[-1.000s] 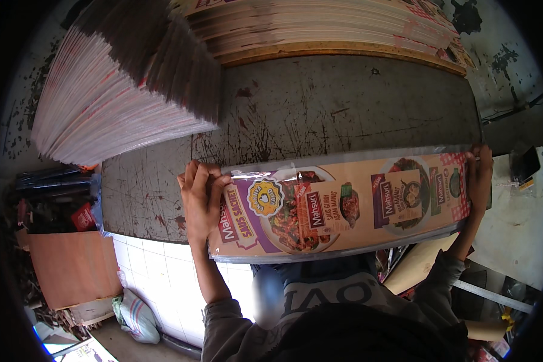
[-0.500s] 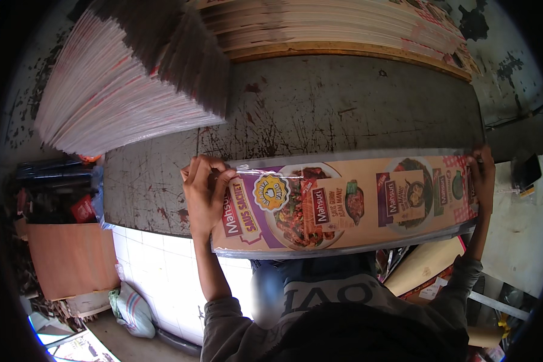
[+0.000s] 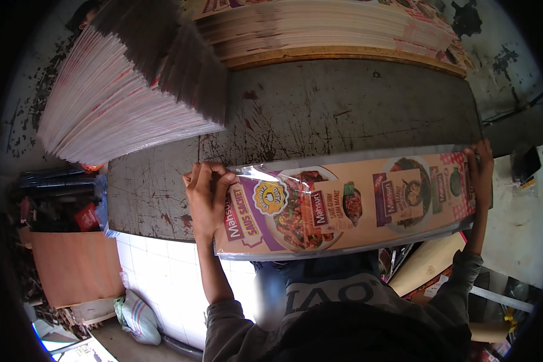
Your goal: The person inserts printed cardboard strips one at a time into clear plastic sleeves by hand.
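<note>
Nearest the person, a long flat bundle of printed sheets (image 3: 350, 208), glossy in clear wrap, lies with its long axis left to right along the near edge of the worktable (image 3: 344, 108), its near side overhanging that edge. Orange and purple print with food pictures faces up. The left hand (image 3: 206, 196) clamps the bundle's left end, fingers curled over the top and pinching the wrap. The right hand (image 3: 480, 172) grips the right end, fingers pressed on the far corner. The table's surface is dark, scratched and paint-flecked. At its far left corner a fanned stack of pale sheets (image 3: 120, 90) leans; along the far edge lies a flat pile of printed card (image 3: 332, 30). Compared with a second ago, the bundle sits slightly nearer the person, the hands at the same ends.
</note>
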Available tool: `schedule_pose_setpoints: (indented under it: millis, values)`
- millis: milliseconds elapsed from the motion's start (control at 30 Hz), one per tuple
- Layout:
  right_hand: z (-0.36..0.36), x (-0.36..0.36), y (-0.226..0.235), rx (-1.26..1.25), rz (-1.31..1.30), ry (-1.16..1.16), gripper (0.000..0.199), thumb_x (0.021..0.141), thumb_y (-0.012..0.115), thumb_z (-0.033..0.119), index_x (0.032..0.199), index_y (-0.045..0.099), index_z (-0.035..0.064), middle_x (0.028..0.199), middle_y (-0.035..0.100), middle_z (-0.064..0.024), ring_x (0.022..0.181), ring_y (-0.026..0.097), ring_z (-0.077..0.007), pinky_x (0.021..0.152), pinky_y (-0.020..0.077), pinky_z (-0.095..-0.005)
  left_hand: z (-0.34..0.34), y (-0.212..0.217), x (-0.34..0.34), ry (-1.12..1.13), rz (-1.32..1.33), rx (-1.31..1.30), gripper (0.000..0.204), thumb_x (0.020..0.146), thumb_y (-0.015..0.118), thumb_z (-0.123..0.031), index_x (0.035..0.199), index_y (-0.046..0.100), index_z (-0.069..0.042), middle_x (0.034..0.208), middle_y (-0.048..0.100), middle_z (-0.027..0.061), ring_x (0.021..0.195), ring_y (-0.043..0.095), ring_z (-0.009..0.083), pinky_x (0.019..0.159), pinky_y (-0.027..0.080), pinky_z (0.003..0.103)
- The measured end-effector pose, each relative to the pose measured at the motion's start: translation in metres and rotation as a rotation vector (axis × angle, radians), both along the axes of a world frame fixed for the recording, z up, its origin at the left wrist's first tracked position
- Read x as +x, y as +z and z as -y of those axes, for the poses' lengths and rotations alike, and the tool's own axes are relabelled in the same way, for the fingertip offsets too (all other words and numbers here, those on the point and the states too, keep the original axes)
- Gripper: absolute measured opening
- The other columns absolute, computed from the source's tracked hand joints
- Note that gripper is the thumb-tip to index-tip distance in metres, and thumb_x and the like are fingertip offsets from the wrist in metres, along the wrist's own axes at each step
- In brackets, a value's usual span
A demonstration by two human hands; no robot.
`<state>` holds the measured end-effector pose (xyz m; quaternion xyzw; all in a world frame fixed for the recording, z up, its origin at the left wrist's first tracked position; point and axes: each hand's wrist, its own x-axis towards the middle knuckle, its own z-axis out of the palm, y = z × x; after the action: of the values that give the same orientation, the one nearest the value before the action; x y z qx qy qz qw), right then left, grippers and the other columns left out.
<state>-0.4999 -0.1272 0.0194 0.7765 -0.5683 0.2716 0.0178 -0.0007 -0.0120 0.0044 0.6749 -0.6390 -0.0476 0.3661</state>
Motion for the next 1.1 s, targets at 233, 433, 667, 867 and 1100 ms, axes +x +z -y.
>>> schedule_pose_setpoints:
  millis: [233,433,667,867,1100]
  values:
    - [0.003,-0.011,-0.004,-0.033,-0.117,-0.036,0.021,0.082,0.058,0.018,0.085,0.047,0.0001,0.081,0.045,-0.0129,0.078,0.048,-0.0293,0.07,0.0369,-0.0368,0.003,0.002,-0.001,0.074,0.201,0.016,0.021,0.073,0.068,-0.019,0.077,0.054,-0.004,0.079,0.053,0.0072,0.075,0.049,0.0234,0.076,0.034,0.037]
    - [0.007,-0.03,0.017,-0.003,0.014,0.069,0.021,0.081,0.058,0.015,0.087,0.046,-0.0004,0.084,0.043,-0.0121,0.079,0.048,-0.0255,0.067,0.0399,-0.032,-0.009,0.012,0.02,0.022,0.092,0.013,0.02,0.076,0.065,-0.015,0.083,0.053,-0.001,0.087,0.049,0.0128,0.076,0.049,0.0243,0.069,0.04,0.037]
    - [-0.001,-0.052,0.032,0.273,0.233,-0.036,0.019,0.082,0.057,0.013,0.087,0.041,0.0035,0.081,0.04,-0.0034,0.075,0.044,-0.0139,0.071,0.039,-0.0262,-0.024,0.011,0.019,0.025,-0.338,0.033,0.012,0.086,0.055,-0.009,0.092,0.047,-0.002,0.064,0.049,0.0039,0.056,0.043,0.0082,0.05,0.034,0.022]
    - [-0.026,-0.071,0.036,0.192,0.838,0.054,0.038,0.085,0.057,0.016,0.118,0.042,0.0057,0.098,0.049,-0.004,0.087,0.049,-0.0116,0.078,0.0393,-0.0239,-0.037,0.018,0.008,-0.075,-0.777,-0.216,0.028,0.09,0.049,-0.009,0.115,0.037,-0.006,0.067,0.057,0.0045,0.052,0.044,0.0031,0.045,0.029,0.017]
    - [-0.078,-0.114,-0.02,0.464,0.88,-0.045,0.043,0.083,0.062,0.022,0.118,0.046,0.0033,0.089,0.054,-0.0036,0.077,0.056,-0.0126,0.068,0.0427,-0.0198,-0.082,0.008,0.003,0.033,-0.79,-0.049,0.042,0.085,0.053,-0.002,0.123,0.034,-0.001,0.059,0.056,0.0044,0.04,0.041,0.0042,0.04,0.026,0.018]
